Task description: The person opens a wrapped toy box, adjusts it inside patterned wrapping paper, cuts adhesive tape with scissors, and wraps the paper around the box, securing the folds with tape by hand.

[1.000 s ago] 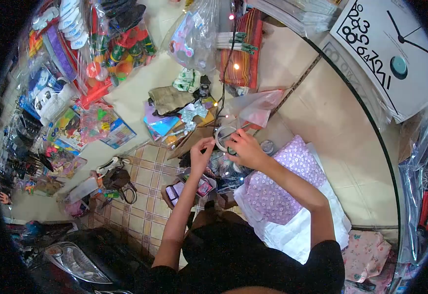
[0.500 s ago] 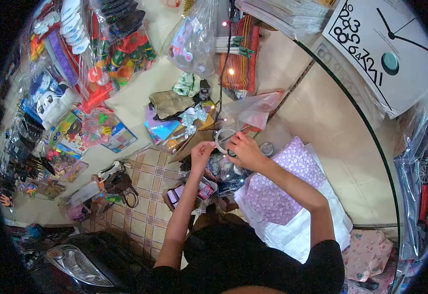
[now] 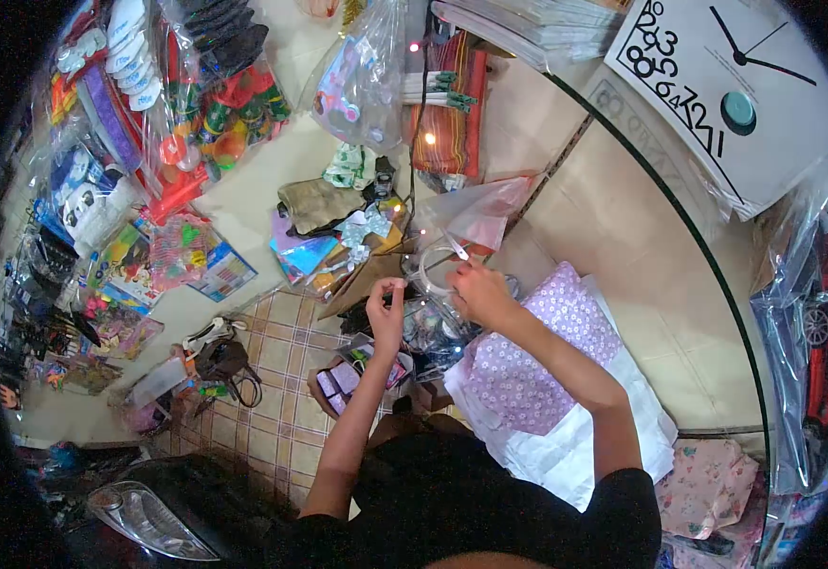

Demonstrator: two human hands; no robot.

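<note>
Steadying, seemingly: right hand [image 3: 480, 292] grips translucent ring-shaped roll [image 3: 423, 270]; left hand [image 3: 387, 318] pinched narrow, contents unclear. Next likely wants even tension.

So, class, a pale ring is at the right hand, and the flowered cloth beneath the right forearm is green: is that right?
Not quite: the flowered cloth beneath the right forearm is pale purple, not green, as the head view shows. The pale ring is indeed at the right hand.

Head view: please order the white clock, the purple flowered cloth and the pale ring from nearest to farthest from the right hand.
1. Pale ring: at the right hand.
2. Purple flowered cloth: below, right.
3. White clock: far upper right.
</note>
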